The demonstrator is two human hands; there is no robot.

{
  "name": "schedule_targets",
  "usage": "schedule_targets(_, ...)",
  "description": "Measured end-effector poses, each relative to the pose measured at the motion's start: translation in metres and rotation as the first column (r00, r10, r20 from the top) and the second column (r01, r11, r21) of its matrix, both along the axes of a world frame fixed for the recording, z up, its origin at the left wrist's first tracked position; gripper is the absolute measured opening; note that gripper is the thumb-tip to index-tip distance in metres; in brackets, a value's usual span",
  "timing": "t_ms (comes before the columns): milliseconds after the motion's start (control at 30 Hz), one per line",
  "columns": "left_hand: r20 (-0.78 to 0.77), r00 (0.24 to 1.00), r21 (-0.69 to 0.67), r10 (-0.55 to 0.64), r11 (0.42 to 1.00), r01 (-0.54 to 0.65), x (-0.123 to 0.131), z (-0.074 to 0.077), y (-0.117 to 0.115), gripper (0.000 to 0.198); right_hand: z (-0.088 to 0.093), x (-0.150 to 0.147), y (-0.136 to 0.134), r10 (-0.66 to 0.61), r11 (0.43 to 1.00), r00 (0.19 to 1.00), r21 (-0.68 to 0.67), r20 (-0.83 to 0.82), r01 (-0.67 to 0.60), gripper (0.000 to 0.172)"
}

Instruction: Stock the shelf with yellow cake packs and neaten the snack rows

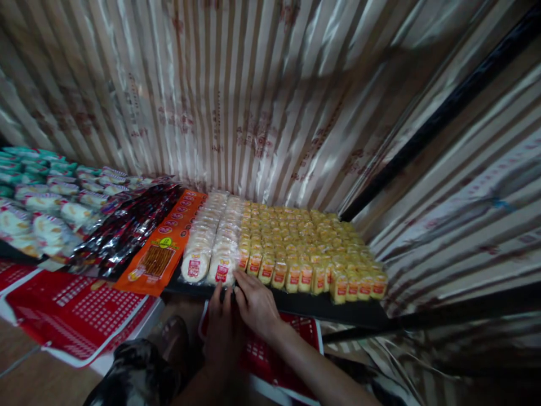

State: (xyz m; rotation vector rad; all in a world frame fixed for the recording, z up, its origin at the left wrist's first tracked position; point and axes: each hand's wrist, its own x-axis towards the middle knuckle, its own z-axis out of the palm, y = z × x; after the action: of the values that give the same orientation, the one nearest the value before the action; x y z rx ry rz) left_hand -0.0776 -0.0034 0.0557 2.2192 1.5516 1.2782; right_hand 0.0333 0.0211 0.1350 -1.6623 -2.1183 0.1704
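Observation:
Two rows of round white wrapped crackers (pixel 221 262) lie on a dark shelf (pixel 291 303). My right hand (pixel 257 301) is at the front of the right-hand row, its fingertips touching the wrapper edge beside the yellow packets (pixel 306 248). Just left of it, my left hand (pixel 223 321) reaches up with its fingers apart at the lower edge of the same row; it is in shadow. Nothing shows in the left hand. Whether the right fingers grip anything is too small to tell.
An orange snack bag (pixel 158 254), dark shiny packets (pixel 127 225) and white-and-green packets (pixel 54 197) continue leftward. Red baskets (pixel 88 310) stand below the shelf. Striped sheeting (pixel 236 101) hangs behind, and a dark pole (pixel 431 118) slants at the right.

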Motion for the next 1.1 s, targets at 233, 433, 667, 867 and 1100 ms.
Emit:
schedule_targets(233, -0.050, 0.995, 0.004, -0.085, 0.996, 0.086, -0.014, -0.001, 0.017, 0.049, -0.002, -0.010, 0.009, -0.067, 0.997, 0.997, -0.045, 0.023, 0.068, 0.043)
schedule_targets(433, -0.053, 0.995, 0.040, -0.088, 0.995, 0.091, -0.019, 0.016, 0.030, 0.042, -0.013, -0.016, 0.010, -0.045, 0.999, 0.985, -0.031, -0.169, 0.040, 0.043)
schedule_targets(667, -0.022, 0.996, 0.030, -0.089, 0.996, 0.090, -0.025, 0.028, 0.032, 0.039, -0.022, -0.021, 0.003, -0.100, 0.994, 0.987, 0.036, -0.124, 0.105, 0.043)
schedule_targets(867, 0.100, 0.994, -0.065, 0.047, 0.997, -0.040, -0.050, 0.034, 0.030, 0.043, -0.026, -0.039, -0.006, -0.016, 0.986, 0.998, 0.166, -0.054, 0.025, 0.053)
schedule_targets(1100, 0.149, 0.983, -0.130, 0.111, 0.987, -0.092, -0.063, 0.031, 0.049, 0.047, -0.023, -0.055, -0.002, -0.012, 0.997, 0.999, 0.074, -0.050, 0.016, 0.049)
